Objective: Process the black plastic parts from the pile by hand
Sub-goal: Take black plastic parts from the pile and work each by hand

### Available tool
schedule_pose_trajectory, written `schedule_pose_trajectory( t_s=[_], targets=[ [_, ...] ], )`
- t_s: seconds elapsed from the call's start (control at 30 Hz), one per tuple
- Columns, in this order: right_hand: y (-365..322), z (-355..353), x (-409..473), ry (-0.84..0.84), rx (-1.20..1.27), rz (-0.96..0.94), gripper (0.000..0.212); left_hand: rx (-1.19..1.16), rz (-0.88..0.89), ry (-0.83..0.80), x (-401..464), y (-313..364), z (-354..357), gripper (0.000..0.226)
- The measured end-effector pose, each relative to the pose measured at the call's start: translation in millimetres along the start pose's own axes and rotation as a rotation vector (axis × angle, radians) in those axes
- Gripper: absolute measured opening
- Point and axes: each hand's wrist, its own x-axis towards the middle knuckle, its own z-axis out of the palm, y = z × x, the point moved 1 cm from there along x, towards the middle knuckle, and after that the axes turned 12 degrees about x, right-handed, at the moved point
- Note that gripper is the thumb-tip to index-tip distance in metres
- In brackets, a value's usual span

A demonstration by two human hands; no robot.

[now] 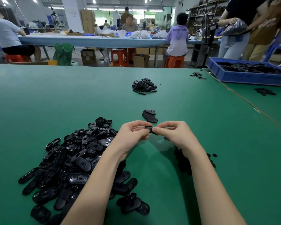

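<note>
Black oval plastic part pinched between left hand and right hand, both grips grasping it above the green counter. Large unprocessed pile lies left; small finished stack just beyond. Blue plastic bin, far right, holds more parts.

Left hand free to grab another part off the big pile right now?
Probably not: the left hand and right hand both pinch one black part. The big pile lies uncovered beside the left forearm.

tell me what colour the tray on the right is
Blue, holding black parts; the tray shows best in the head view, at the far right.
</note>
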Motion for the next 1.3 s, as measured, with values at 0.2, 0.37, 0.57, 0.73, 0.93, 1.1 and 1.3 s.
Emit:
schedule_pose_trajectory(
  t_s=[0.2, 0.37, 0.57, 0.73, 0.93, 1.1, 1.3],
  targets=[
    [1, 4, 2, -0.007, -0.051, -0.02, 0.013, 0.081, -0.033, 0.065, 1, -3, 0, 0.013],
    [4, 6, 6, 0.036, -0.111, -0.054, 0.007, 0.148, -0.015, 0.09, 1, -4, 0, 0.011],
    [8, 7, 7, 0.025, -0.116, -0.074, 0.011, 0.173, -0.018, 0.104, 2, -5, -2, 0.011],
    [11, 11, 8, 0.038, -0.124, -0.112, 0.013, 0.18, -0.023, 0.122, 4, -6, -2, 0.012],
    [10, 16, 6, 0.049, -0.15, -0.158, 0.015, 0.215, -0.026, 0.159, 6, -8, -4, 0.012],
    [9, 13, 5, 0.004, -0.164, -0.282, 0.012, 0.158, 0.0, 0.166, 6, -9, -5, 0.013],
    [15, 13, 7, 0.056, -0.404, -0.296, 0.018, 0.333, 0.057, 0.231, 9, -12, -2, 0.017]
  ],
)
